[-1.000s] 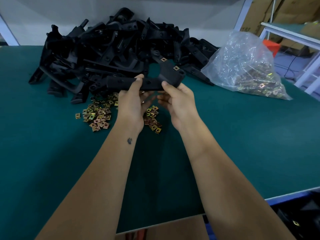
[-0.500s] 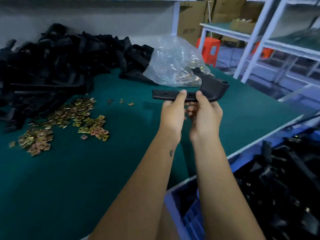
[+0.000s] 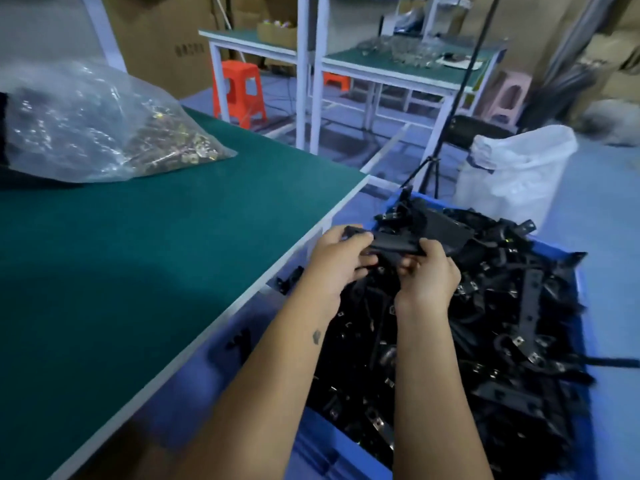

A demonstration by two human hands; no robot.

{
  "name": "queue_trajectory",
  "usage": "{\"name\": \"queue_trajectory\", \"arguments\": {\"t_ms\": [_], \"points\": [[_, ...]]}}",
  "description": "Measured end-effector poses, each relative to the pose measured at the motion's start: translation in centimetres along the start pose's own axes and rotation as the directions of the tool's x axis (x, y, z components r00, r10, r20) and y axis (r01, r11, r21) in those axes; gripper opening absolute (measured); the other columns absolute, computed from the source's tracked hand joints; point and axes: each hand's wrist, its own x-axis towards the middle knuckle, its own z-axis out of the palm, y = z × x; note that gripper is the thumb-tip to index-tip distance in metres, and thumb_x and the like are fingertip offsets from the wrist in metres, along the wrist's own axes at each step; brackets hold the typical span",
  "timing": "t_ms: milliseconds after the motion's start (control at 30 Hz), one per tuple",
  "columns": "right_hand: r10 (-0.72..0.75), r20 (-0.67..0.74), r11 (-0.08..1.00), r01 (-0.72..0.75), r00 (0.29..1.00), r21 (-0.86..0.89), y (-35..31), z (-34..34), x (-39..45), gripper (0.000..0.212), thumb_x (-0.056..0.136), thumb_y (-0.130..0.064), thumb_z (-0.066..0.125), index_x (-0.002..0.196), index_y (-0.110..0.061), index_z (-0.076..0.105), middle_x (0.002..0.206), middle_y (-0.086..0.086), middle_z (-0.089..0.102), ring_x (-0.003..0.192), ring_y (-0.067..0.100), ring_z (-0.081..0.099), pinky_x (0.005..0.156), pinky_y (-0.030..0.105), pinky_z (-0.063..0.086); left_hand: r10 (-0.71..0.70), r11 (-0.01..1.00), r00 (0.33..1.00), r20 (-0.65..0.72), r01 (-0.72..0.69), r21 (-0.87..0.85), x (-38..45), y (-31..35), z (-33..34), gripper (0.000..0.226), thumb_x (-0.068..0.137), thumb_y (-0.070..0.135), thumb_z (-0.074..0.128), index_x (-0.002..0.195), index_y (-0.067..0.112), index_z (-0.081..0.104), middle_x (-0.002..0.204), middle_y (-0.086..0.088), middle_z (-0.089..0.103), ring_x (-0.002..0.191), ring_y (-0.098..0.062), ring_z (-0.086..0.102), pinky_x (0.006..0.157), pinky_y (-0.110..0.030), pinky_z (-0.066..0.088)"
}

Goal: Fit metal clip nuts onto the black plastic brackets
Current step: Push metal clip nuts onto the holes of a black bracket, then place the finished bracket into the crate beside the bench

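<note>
A black plastic bracket [image 3: 415, 239] is held in both hands above a blue bin [image 3: 325, 434] right of the table. My left hand [image 3: 337, 263] grips its left end with curled fingers. My right hand [image 3: 427, 275] grips the middle from below, thumb on top. The bin is heaped with black brackets [image 3: 485, 323], many showing metal clip nuts. A clear bag of clip nuts [image 3: 104, 126] lies on the green table [image 3: 156, 254] at the far left.
The table's white edge [image 3: 242, 299] runs diagonally beside the bin. On the floor behind the bin stand a white bag-lined container [image 3: 516, 171], a tripod [image 3: 433, 161], an orange stool [image 3: 239, 93] and further workbenches [image 3: 398, 64].
Both hands have carried the bracket to the right, off the table and over the blue bin. The view has swung right, so the loose nuts and the bracket pile are out of sight.
</note>
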Motion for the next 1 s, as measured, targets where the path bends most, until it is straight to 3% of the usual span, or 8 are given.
{"name": "queue_trajectory", "arguments": {"t_ms": [100,233,300,433,567,700,800,1000], "points": [[0.037,-0.023,0.995,-0.039,0.999,-0.096,-1.1,-2.2,2.8,0.011,0.087,-0.008,0.06,0.081,-0.011,0.051,0.048,-0.003,0.046,0.039,0.012,0.043,0.041,0.022,0.036,-0.091,0.988,0.989,0.119,0.075,0.138,0.2,-1.3,0.2,0.007,0.1,0.023,0.056,0.106,0.023,0.059,0.084,0.007,0.074,0.076,-0.011,0.07,0.075,-0.029,0.053],[-0.036,-0.074,0.996,0.03,0.997,-0.079,-3.9,-2.3,6.0,0.015,0.09,-0.006,0.059,0.081,-0.013,0.05,0.047,-0.004,0.048,0.039,0.011,0.045,0.043,0.022,0.038,-0.11,0.983,0.986,0.125,0.09,0.16,0.7,-1.8,-0.5,0.014,0.102,0.028,0.051,0.113,0.027,0.058,0.084,0.007,0.077,0.078,-0.012,0.074,0.07,-0.028,0.053],[-0.058,-0.089,0.998,0.059,0.994,0.02,-5.0,-2.1,7.1,0.009,0.092,-0.005,0.06,0.101,-0.006,0.057,0.065,0.005,0.058,0.048,0.013,0.056,0.049,0.023,0.047,-0.103,0.985,0.99,0.096,0.088,0.149,0.7,-1.8,-1.1,0.013,0.102,0.03,0.049,0.109,0.028,0.06,0.083,0.007,0.077,0.076,-0.011,0.074,0.069,-0.028,0.052],[0.005,-0.097,0.997,0.003,0.995,0.076,-4.9,-1.9,8.4,0.053,0.095,-0.007,0.061,0.143,0.0,0.04,0.12,0.02,0.06,0.086,0.021,0.069,0.06,0.022,0.056,-0.095,0.984,0.993,0.068,0.083,0.158,0.5,-1.7,-2.2,0.016,0.102,0.031,0.048,0.109,0.027,0.061,0.082,0.008,0.077,0.079,-0.01,0.073,0.07,-0.028,0.051],[0.067,-0.106,0.998,-0.067,0.992,0.006,-3.0,-1.7,8.1,0.036,0.097,-0.007,0.056,0.132,0.001,0.052,0.123,0.017,0.06,0.086,0.021,0.068,0.064,0.023,0.056,-0.113,0.985,0.992,0.052,0.105,0.138,0.3,-1.7,-2.9,0.016,0.101,0.031,0.048,0.106,0.026,0.062,0.079,0.008,0.076,0.08,-0.011,0.071,0.072,-0.028,0.05],[0.069,-0.057,0.996,-0.071,0.996,-0.045,-1.3,0.3,5.9,0.016,0.096,-0.004,0.051,0.109,-0.004,0.061,0.095,0.01,0.062,0.066,0.018,0.057,0.063,0.025,0.053,-0.081,0.991,0.995,0.055,0.075,0.111,0.0,-1.8,-3.4,0.018,0.102,0.027,0.047,0.104,0.027,0.064,0.081,0.008,0.076,0.08,-0.011,0.071,0.074,-0.028,0.052],[-0.045,0.05,0.99,0.051,0.998,-0.129,-0.1,3.5,2.5,0.017,0.094,-0.002,0.048,0.087,-0.012,0.059,0.077,0.004,0.057,0.057,0.015,0.049,0.051,0.02,0.044,0.061,0.998,0.998,0.02,-0.06,-0.018,-0.3,-1.0,-3.4,0.024,0.102,0.014,0.044,0.099,0.023,0.066,0.076,0.007,0.074,0.068,-0.008,0.067,0.062,-0.02,0.052],[-0.19,0.373,0.957,0.257,0.908,-0.137,1.5,11.3,-6.2,0.027,0.089,0.0,0.046,0.077,-0.018,0.063,0.069,0.001,0.058,0.06,0.016,0.053,0.059,0.029,0.046,0.332,0.899,0.932,-0.148,-0.36,-0.25,-1.5,3.0,-6.1,0.032,0.1,0.001,0.04,0.091,0.016,0.067,0.068,0.002,0.066,0.057,-0.01,0.055,0.048,-0.018,0.043]]}}
